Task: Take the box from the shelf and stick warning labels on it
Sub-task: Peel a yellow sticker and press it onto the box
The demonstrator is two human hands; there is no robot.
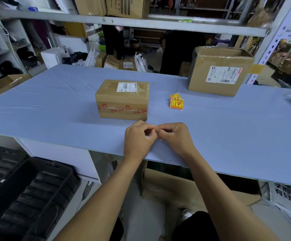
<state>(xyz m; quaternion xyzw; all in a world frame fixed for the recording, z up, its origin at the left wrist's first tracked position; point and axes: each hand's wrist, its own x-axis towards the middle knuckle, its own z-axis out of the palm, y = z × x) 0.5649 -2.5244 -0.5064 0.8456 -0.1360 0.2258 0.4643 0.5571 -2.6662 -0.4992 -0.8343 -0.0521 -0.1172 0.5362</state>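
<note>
A small taped cardboard box [122,100] with a white shipping label on top sits in the middle of the blue table [54,101]. To its right lies a small stack of yellow-and-red warning labels [176,102]. In front of the box, my left hand [138,138] and my right hand [173,136] meet fingertip to fingertip above the table. Together they pinch one warning label [154,128], of which only a small yellow-orange edge shows between the fingers.
A larger cardboard box [219,70] with a shipping label stands at the back right of the table. A metal shelf beam [124,21] runs overhead with cartons on it. Black plastic trays [24,188] sit low on the left, and flattened cardboard [176,186] lies under the table.
</note>
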